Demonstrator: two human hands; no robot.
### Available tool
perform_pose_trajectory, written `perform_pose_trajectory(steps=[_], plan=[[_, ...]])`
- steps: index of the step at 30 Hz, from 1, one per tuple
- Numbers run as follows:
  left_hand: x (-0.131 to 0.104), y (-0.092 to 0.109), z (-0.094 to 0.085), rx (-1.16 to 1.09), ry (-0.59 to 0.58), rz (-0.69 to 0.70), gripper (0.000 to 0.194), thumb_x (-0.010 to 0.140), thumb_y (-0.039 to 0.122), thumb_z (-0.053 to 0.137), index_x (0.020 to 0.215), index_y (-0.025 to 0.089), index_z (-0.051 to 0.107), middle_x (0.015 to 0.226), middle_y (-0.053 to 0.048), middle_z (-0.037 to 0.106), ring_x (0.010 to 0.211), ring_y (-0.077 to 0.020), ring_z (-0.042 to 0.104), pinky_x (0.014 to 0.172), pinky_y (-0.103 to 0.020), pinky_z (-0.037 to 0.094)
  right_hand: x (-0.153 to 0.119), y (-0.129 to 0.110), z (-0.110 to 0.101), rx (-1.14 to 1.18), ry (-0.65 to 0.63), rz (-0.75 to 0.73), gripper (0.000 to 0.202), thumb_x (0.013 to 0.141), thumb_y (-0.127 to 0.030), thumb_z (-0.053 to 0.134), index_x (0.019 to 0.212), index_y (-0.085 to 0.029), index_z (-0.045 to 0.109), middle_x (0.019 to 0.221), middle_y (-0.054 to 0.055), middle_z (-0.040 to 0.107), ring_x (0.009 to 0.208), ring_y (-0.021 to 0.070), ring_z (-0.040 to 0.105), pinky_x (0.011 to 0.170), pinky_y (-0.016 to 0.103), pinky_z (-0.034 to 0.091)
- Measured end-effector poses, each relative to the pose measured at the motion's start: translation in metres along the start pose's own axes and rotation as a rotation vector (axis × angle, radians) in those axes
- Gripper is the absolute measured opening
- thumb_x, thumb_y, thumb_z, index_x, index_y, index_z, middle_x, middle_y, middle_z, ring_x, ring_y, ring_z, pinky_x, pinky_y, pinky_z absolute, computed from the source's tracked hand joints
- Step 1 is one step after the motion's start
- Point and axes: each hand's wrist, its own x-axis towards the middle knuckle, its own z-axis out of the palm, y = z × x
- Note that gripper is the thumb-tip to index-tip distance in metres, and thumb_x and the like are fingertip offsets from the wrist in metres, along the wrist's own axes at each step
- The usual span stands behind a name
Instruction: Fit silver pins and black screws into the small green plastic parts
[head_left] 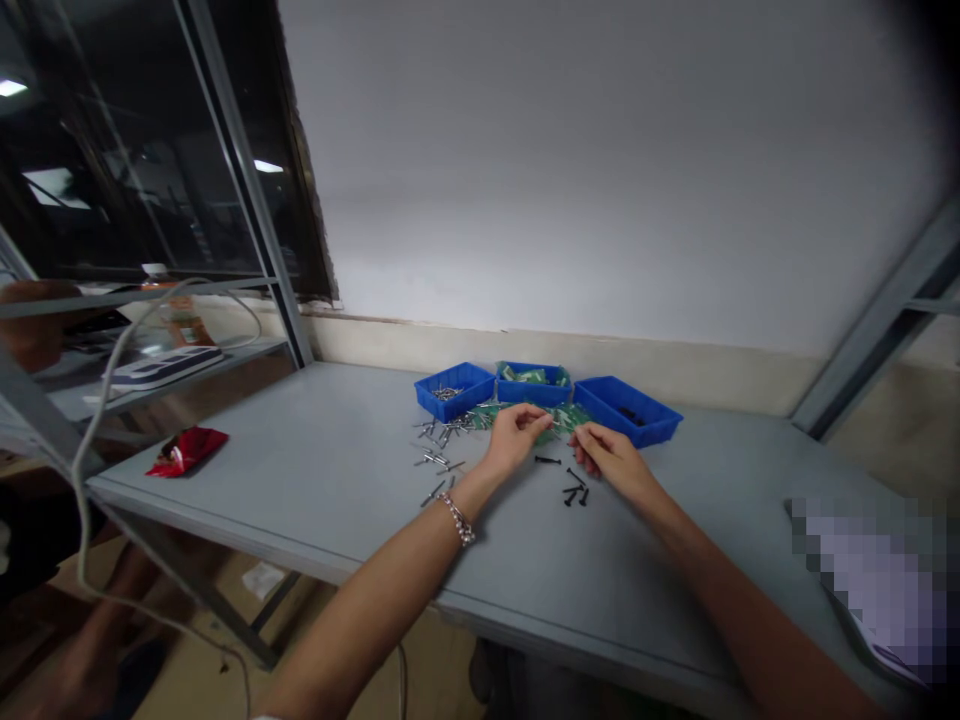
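My left hand (519, 432), with a bracelet on the wrist, is closed in a pinch above the green and white packets (570, 415). What sits between its fingertips is too small to make out. Just to the right, my right hand (604, 452) is also pinched, its fingertips pointing toward the left ones. Whatever it holds is hidden. Several black screws (576, 490) lie loose on the table below and between the hands. To the left of my left hand, several thin silver metal pins (439, 460) are scattered on the grey tabletop (315, 470).
Three blue bins stand along the wall: one with silver pieces (431, 408), one with green packets (534, 393), one with dark pieces (660, 428). A red packet (187, 452) lies at the left, a pixelated booklet (877, 590) at the right. A white cable (84, 500) hangs beside the table.
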Motion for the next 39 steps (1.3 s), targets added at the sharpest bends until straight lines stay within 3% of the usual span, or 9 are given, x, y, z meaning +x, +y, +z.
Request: perform_pose_trajectory(steps=[7,11,16,22,33,39], plan=[[-0.0019,-0.0019,-0.0028,0.086,-0.059,-0.056,0.024,0.077,0.033,0.056,0.073,0.010,0.059,0.066,-0.003,0.060,0.049,-0.0065,0.043,0.048,-0.019,0.033,-0.0007,0.0002,-0.0011,0.077,0.003,0.023,0.037,0.076,-0.054,0.044,0.068,-0.018,0.051,0.055,-0.001,0.048,0.045,0.0091,0.042,0.043,0.023,0.033],[-0.0039,0.0013,-0.0048,0.139,-0.101,-0.114,0.039,0.084,0.043,0.042,0.068,0.010,0.057,0.066,-0.004,0.058,0.047,-0.0062,0.039,0.044,-0.019,0.030,-0.0008,-0.0013,-0.0015,0.074,0.016,0.024,0.038,0.074,-0.055,0.045,0.068,-0.018,0.051,0.055,-0.001,0.047,0.045,0.0094,0.041,0.043,0.023,0.033],[-0.0055,0.0026,-0.0055,0.151,-0.149,-0.127,0.044,0.083,0.047,0.041,0.062,0.011,0.055,0.060,-0.003,0.053,0.048,-0.0068,0.038,0.043,-0.019,0.028,-0.0017,-0.0057,-0.0015,0.059,0.017,0.023,0.035,0.073,-0.052,0.047,0.067,-0.017,0.052,0.056,-0.001,0.048,0.047,0.0094,0.042,0.044,0.023,0.033],[-0.0038,-0.0025,-0.0051,0.230,-0.150,-0.059,0.036,0.079,0.039,0.049,0.057,0.012,0.053,0.049,0.002,0.043,0.047,-0.0075,0.036,0.047,-0.021,0.029,-0.0017,-0.0057,-0.0010,0.000,-0.017,0.035,0.037,0.072,-0.054,0.046,0.063,-0.018,0.050,0.053,-0.002,0.047,0.045,0.0091,0.042,0.044,0.023,0.033],[-0.0027,-0.0061,-0.0038,0.294,-0.069,0.005,0.017,0.079,0.024,0.054,0.071,0.011,0.060,0.058,0.000,0.052,0.054,-0.0087,0.043,0.051,-0.020,0.034,-0.0020,-0.0063,-0.0013,-0.038,0.012,0.014,0.036,0.074,-0.051,0.044,0.065,-0.018,0.052,0.054,-0.001,0.048,0.046,0.0105,0.044,0.044,0.024,0.035],[-0.0040,-0.0061,-0.0041,0.390,-0.114,0.024,0.021,0.081,0.026,0.050,0.072,0.011,0.062,0.058,-0.001,0.053,0.055,-0.0094,0.045,0.051,-0.020,0.036,-0.0006,-0.0059,-0.0029,-0.021,0.056,-0.007,0.034,0.070,-0.052,0.047,0.066,-0.019,0.052,0.054,0.000,0.048,0.047,0.0109,0.044,0.043,0.023,0.035]])
